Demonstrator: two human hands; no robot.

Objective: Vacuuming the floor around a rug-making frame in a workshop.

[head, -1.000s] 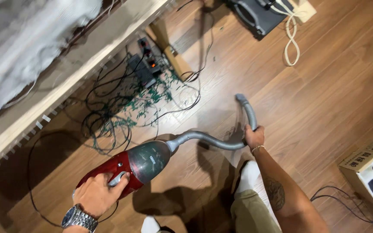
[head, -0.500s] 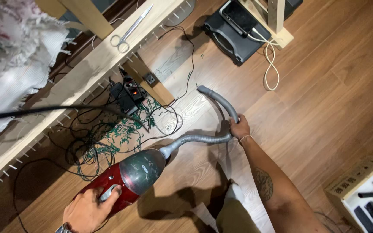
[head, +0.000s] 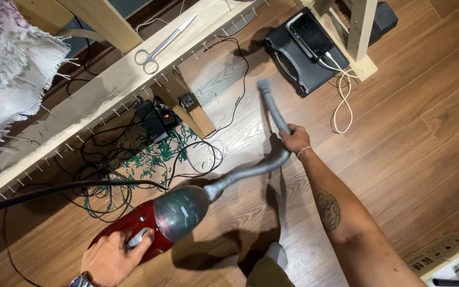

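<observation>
My left hand (head: pixel 110 259) grips the handle of a small red and grey vacuum cleaner (head: pixel 160 218) held low over the wooden floor. A grey ribbed hose (head: pixel 251 171) curves from its front up to my right hand (head: pixel 295 140), which clasps the hose near its rigid grey nozzle (head: pixel 271 103). The nozzle's tip points toward the far floor, between a wooden frame leg and a black case (head: pixel 298 69). Green yarn scraps (head: pixel 150 162) lie scattered on the floor among black cables, left of the hose.
A wooden frame beam (head: pixel 107 85) with a row of nails crosses the upper left, scissors (head: pixel 160 48) lying on it and fabric (head: pixel 6 74) draped at its left. A power strip (head: pixel 158 121) sits below. A phone (head: pixel 313 36) rests on the black case. A cardboard box (head: pixel 442 255) is at lower right.
My right hand has swung the nozzle up and away, from pointing sideways to pointing toward the black case. The view has shifted, bringing the scissors and beam closer.
</observation>
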